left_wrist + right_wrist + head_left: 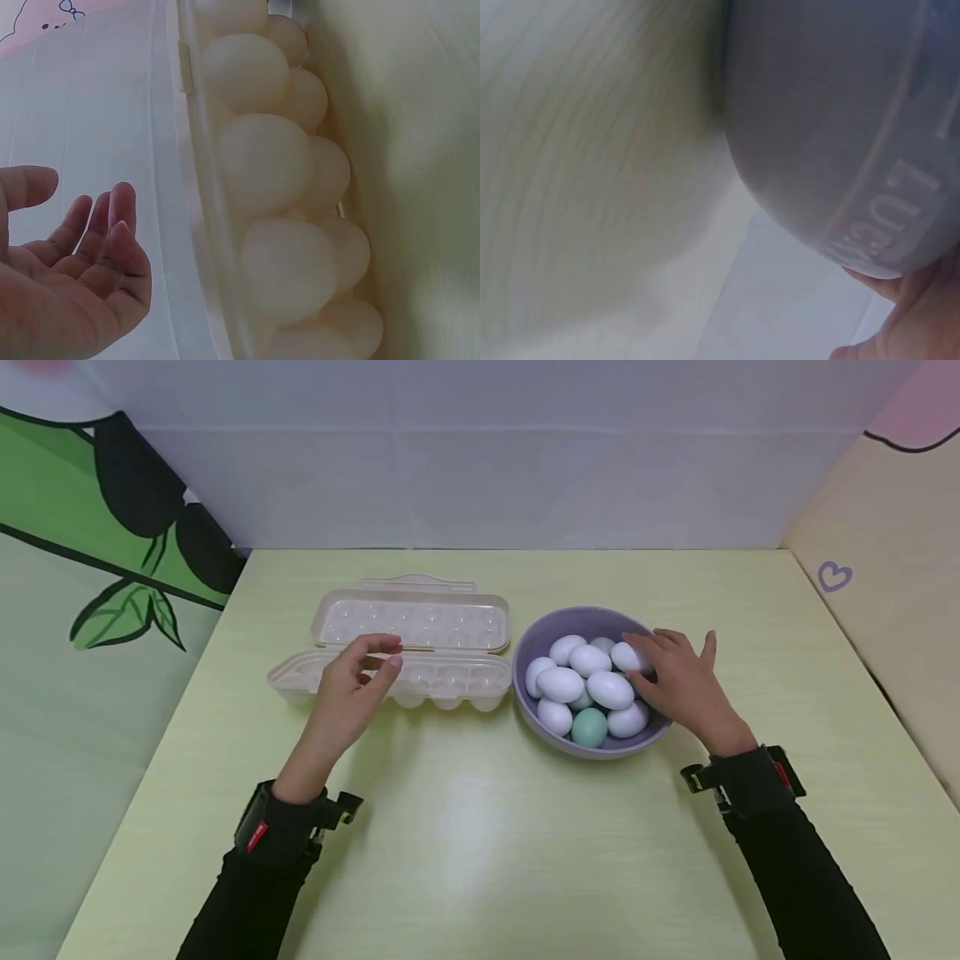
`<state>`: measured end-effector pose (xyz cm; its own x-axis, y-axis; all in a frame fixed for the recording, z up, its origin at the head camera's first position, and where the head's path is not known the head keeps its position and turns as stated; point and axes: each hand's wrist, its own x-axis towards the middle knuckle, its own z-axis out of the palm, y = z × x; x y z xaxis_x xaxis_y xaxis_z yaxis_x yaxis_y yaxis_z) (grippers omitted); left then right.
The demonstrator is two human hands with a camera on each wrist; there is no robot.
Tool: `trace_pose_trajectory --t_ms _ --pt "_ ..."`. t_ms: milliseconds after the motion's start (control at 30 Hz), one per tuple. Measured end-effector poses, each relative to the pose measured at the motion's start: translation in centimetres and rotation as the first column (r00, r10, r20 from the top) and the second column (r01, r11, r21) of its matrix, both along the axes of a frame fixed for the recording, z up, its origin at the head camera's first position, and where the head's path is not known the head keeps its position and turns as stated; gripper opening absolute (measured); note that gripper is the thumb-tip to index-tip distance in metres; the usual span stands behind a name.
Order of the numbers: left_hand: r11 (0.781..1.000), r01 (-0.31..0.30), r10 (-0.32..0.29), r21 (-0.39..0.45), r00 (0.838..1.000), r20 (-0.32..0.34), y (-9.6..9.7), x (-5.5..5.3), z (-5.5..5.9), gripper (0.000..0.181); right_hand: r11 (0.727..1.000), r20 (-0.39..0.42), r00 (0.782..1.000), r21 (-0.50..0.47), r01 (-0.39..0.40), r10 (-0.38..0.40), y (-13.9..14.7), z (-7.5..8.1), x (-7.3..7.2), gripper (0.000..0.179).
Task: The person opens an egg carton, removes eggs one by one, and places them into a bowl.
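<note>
A purple bowl [536,727] holds several white eggs [611,690] and a green egg [589,727]. My right hand [686,685] reaches over the bowl's right rim, its fingers and thumb on either side of a white egg [628,657]. In the right wrist view the bowl's outer wall [817,135] hides the fingertips. To the left lies a clear plastic egg carton [480,681] with its lid [341,620] folded back. Over the carton's front half hovers my left hand [348,685], fingers loosely bent, holding nothing. From the left wrist, the carton's rounded cups [266,161] show beside the hand.
Both things stand on a pale wooden table [465,843]. A light wall [480,485] rises behind the table's back edge, with printed panels at the left and right. The carton's right end sits close to the bowl.
</note>
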<state>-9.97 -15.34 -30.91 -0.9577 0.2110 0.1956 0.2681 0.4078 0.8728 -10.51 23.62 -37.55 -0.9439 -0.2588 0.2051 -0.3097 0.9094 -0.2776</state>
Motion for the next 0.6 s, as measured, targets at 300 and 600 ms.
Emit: trace_pose_trajectory --t_ms 300,600 --pt "1.000 0.005 -0.005 -0.018 1.000 -0.007 -0.1 0.0 -0.3 0.024 0.998 0.008 1.000 -0.052 -0.018 0.019 0.3 -0.7 -0.2 0.045" --pt "1.000 0.006 -0.006 -0.010 1.000 0.007 -0.8 -0.9 -2.6 0.025 0.997 0.019 0.999 -0.068 -0.034 0.036 0.4 -0.6 -0.2 0.043"
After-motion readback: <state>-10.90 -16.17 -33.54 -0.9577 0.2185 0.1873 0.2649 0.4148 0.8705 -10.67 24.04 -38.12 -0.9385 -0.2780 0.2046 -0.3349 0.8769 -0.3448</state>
